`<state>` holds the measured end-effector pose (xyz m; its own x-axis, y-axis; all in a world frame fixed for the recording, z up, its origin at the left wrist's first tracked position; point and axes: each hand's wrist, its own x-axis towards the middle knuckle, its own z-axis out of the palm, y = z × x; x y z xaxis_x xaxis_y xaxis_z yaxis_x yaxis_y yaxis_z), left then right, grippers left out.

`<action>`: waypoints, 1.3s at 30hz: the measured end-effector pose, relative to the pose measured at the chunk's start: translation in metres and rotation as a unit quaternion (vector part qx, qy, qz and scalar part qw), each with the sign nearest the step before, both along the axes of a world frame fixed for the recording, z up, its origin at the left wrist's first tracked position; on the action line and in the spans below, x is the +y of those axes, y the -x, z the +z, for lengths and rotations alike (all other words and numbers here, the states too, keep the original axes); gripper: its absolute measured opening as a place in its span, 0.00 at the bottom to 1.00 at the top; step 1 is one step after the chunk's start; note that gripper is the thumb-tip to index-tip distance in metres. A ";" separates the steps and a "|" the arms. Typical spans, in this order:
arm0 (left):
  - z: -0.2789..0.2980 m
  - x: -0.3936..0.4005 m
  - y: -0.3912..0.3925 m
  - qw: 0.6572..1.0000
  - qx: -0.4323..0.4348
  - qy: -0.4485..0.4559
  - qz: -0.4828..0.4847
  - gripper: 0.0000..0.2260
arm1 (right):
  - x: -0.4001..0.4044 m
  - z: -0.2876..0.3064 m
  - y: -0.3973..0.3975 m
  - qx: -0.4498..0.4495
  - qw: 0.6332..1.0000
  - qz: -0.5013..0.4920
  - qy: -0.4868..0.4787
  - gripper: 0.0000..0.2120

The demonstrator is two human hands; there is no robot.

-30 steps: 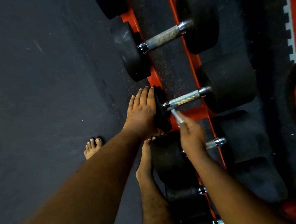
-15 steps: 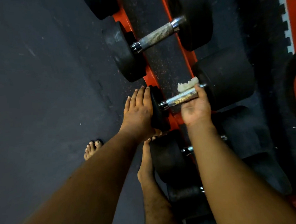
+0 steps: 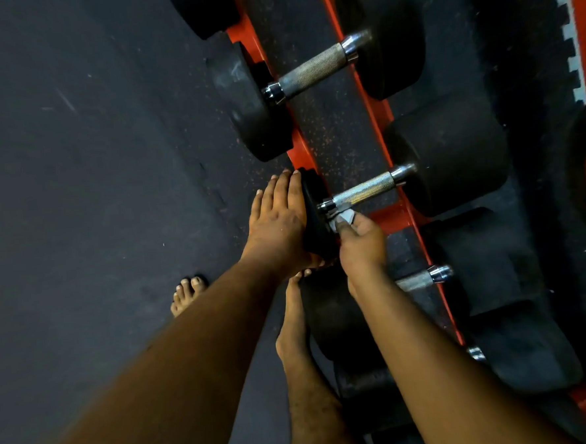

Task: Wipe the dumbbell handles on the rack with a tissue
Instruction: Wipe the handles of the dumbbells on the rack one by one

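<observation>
Three dumbbells point(image 3: 365, 193) on orange rack point(image 3: 392, 215)

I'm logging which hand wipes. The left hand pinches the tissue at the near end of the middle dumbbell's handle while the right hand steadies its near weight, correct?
Hands are swapped. In the head view the right hand pinches the tissue at the handle, and the left hand steadies the near weight.

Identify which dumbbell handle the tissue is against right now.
The middle handle, at its near end by the left hand. The right hand pinches the tissue there; the farther handle and nearer handle are untouched.
</observation>
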<state>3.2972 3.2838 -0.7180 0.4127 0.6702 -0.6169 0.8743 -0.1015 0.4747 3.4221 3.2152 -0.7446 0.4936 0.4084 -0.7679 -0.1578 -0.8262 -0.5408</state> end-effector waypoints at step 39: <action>0.013 -0.184 -0.037 0.993 0.006 0.106 -0.040 0.65 | -0.147 0.014 -0.090 -0.287 0.615 0.735 0.016 0.31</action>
